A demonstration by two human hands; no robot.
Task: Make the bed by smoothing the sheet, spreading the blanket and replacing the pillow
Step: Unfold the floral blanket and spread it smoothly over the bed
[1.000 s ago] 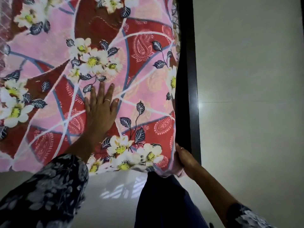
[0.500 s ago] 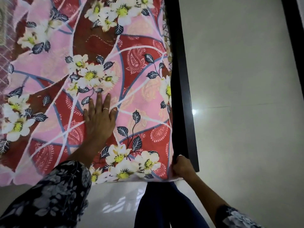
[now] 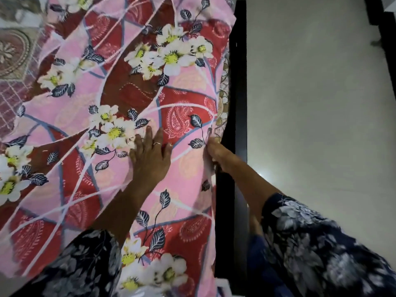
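Blanket [image 3: 111,116], pink and red with white flowers, lies spread over the bed, and its long side runs along the black bed frame [image 3: 240,103] at the right. Left hand [image 3: 150,155] rests flat on it with fingers spread. Right hand [image 3: 218,153] pinches the blanket's edge just beside the frame. A patterned sheet [image 3: 12,52] shows at the upper left.

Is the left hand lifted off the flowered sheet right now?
No, the left hand lies flat with straight fingers pressed on the flowered sheet, while the right hand grips its edge by the bed frame.
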